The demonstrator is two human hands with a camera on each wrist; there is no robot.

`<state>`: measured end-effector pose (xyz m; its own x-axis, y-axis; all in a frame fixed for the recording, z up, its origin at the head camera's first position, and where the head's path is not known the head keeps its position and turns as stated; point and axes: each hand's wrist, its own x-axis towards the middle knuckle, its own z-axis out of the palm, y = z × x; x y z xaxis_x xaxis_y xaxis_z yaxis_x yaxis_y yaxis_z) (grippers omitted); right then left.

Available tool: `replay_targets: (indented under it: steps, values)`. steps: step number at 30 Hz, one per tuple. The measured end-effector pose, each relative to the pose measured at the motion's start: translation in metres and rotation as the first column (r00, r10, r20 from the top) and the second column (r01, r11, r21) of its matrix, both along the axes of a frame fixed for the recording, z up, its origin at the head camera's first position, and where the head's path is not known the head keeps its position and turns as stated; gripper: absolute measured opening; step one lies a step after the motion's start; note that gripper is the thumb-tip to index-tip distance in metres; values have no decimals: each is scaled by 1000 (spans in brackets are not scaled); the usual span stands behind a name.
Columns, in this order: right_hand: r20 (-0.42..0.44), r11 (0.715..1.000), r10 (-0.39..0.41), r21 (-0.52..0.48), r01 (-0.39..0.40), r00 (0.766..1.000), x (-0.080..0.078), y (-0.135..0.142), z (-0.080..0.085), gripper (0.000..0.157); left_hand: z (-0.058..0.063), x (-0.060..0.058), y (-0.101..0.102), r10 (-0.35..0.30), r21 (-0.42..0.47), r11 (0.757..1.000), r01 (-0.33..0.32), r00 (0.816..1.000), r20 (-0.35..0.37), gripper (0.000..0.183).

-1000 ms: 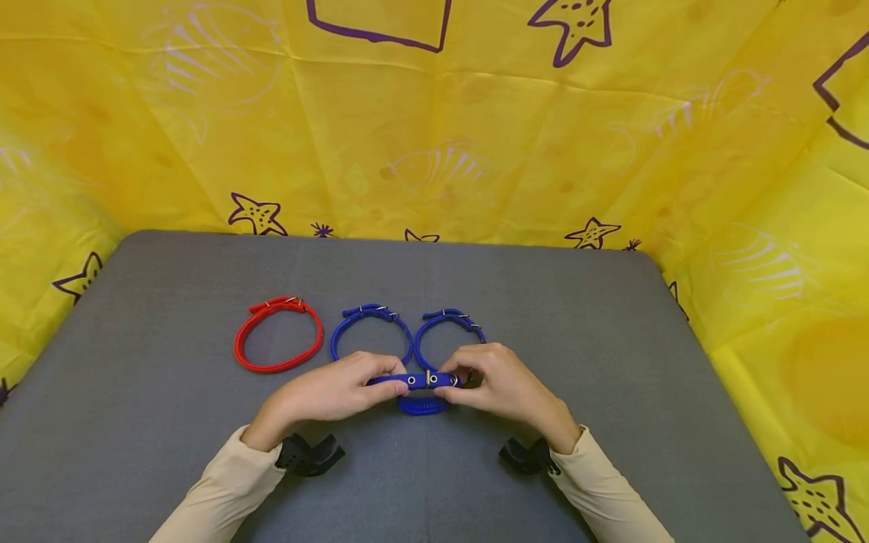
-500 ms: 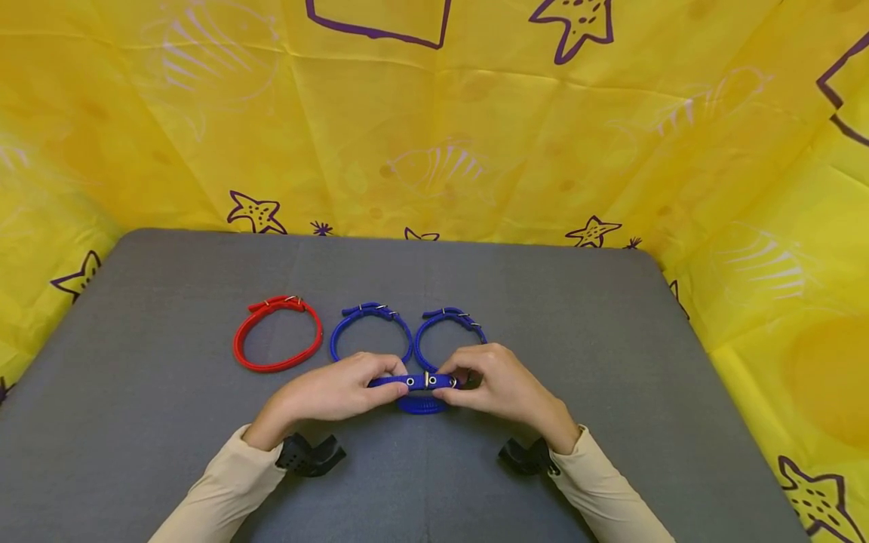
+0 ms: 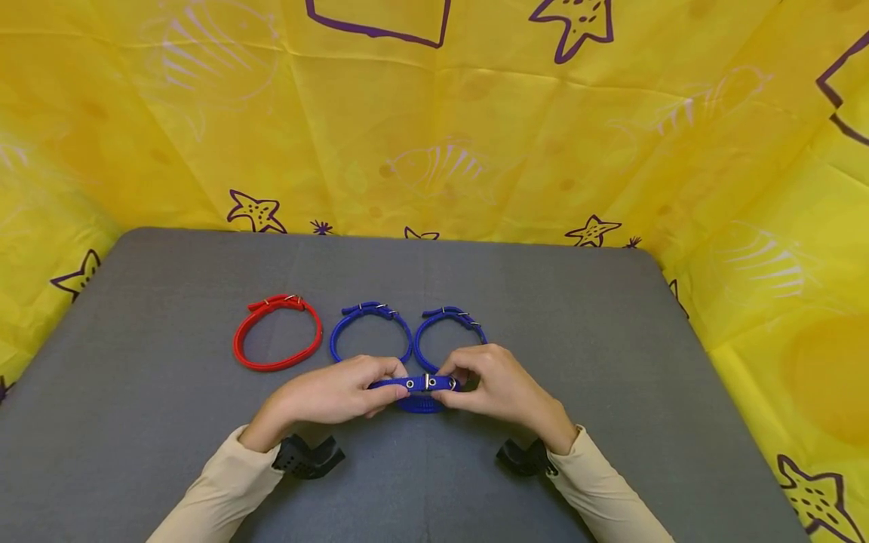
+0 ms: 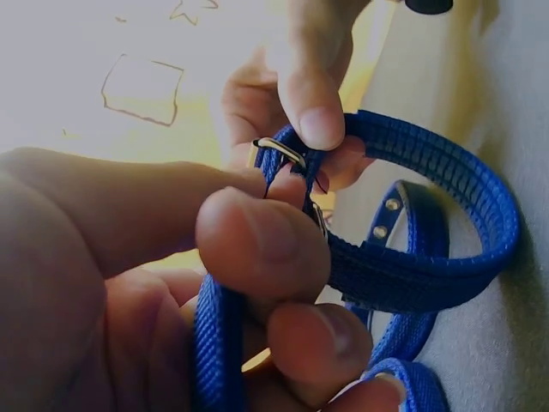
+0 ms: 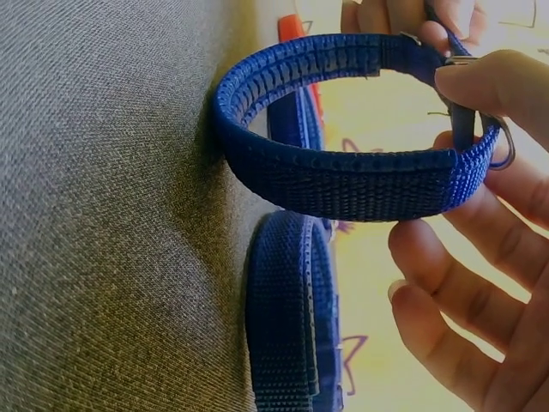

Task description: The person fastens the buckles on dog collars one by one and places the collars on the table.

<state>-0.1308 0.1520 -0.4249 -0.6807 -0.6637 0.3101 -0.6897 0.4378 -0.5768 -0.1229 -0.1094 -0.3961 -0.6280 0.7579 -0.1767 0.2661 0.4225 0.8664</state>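
Observation:
A blue pet collar (image 3: 419,384), fastened into a loop, is held up between both hands over the near middle of the table. My left hand (image 3: 346,389) pinches the strap beside the metal buckle (image 4: 279,151), and the strap's tail (image 4: 218,343) runs down past its fingers in the left wrist view. On the other side my right hand (image 3: 498,383) pinches the collar near a metal ring (image 5: 504,146), thumb over the band. The padded part of the loop (image 5: 343,184) hangs toward the tabletop. Eyelets show on the strap between the hands.
Behind the hands, two more buckled blue collars, a left one (image 3: 370,308) and a right one (image 3: 451,312), lie side by side. A red collar (image 3: 271,366) lies left of them. The grey table (image 3: 543,302) is enclosed by a yellow patterned cloth (image 3: 434,98).
Both hands stay nearly in place with the blue collar. The left hand's lower fingers now show a little beneath its thumb. The other collars have not moved.

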Motion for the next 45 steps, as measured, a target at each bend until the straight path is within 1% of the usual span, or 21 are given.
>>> replay_targets:
  steps: [6,15,21,28,30,34,36,42,45]
  values:
    - [14,1000,28,-13,-28,1000,-1,1,0,10,-1,-1,1,-1,11,1000,1,1000,-12,21]
    - [46,999,38,-9,-37,998,-2,2,0,9,-4,-2,2,18,8,1000,-17,998,-59,9]
    - [27,999,35,-12,-34,999,-2,1,1,10,-4,-3,4,37,21,999,-35,995,-88,6]
    - [28,999,23,-27,-23,999,-2,1,0,10,-7,-4,4,81,53,996,-74,988,-134,9]
    - [29,999,23,-29,-22,999,-2,0,0,10,-7,-4,4,85,56,995,-77,986,-144,11]
    - [4,999,28,-29,-28,1000,-2,0,-1,12,-8,-3,5,89,58,995,-80,979,-182,8]
    - [-10,999,32,-31,-32,999,-3,0,-1,12,-9,-2,6,89,77,994,-74,976,-200,7]
    - [-19,997,52,-49,-53,998,-4,1,-3,12,-10,-2,9,102,114,990,-81,976,-194,9]
    - [-2,998,44,-49,-44,999,-4,1,-3,10,-9,-3,7,138,111,987,-119,974,-182,13]
